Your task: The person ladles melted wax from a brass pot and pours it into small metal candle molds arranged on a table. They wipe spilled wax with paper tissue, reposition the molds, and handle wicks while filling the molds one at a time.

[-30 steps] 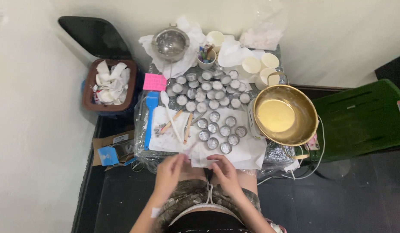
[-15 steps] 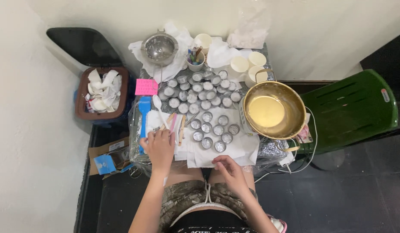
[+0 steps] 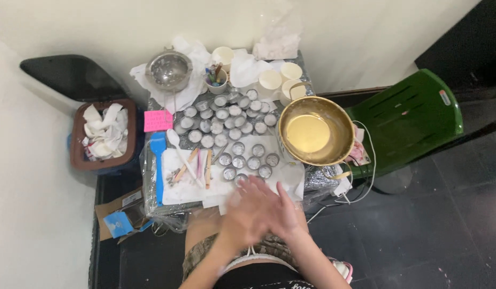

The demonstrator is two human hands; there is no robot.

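My left hand (image 3: 247, 211) has come back from the sticks (image 3: 194, 166) on the white paper (image 3: 178, 187) and now lies against my right hand (image 3: 282, 211) at the near edge of the table (image 3: 151, 184). Both are blurred, palms together and fingers stretched out flat, holding nothing. Just beyond my fingertips sit the nearest small metal cups (image 3: 248, 162), with the big brass bowl (image 3: 316, 131) to their right.
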